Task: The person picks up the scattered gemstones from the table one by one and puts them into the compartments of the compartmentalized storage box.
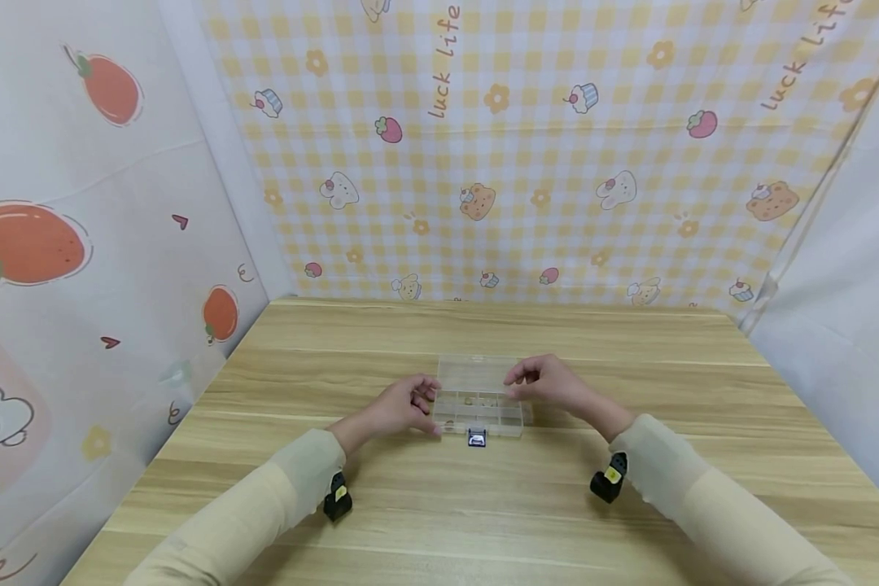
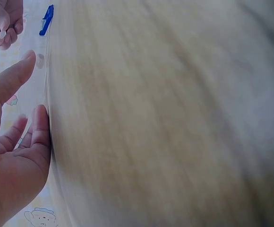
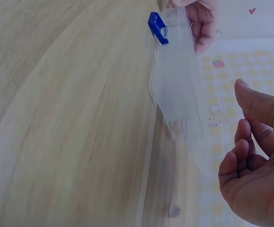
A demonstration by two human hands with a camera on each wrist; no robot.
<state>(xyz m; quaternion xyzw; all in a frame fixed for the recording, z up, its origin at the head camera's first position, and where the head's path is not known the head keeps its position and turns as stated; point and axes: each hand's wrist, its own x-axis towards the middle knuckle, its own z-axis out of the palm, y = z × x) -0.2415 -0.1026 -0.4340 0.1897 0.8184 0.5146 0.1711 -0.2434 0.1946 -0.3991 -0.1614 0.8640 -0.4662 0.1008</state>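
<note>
A clear plastic compartment box (image 1: pixel 500 432) lies on the wooden table with its transparent lid (image 1: pixel 472 373) folded back. On its front edge sits a blue latch (image 1: pixel 477 438). My left hand (image 1: pixel 403 404) holds the box by its left end, thumb at the front corner and fingers farther back along the side. Over the right end, near the raised lid, is my right hand (image 1: pixel 549 382), fingers loosely curled with the thumb tip apart and nothing visible between them. A few tiny pieces (image 1: pixel 470 400) show in the compartments.
A small clear round piece (image 3: pixel 174 210) shows beyond the right end of the box in the right wrist view. The wooden table (image 1: pixel 425 513) reaches back to a yellow checked cloth (image 1: pixel 439 236). A printed cloth (image 1: pixel 146 244) hangs along the left side.
</note>
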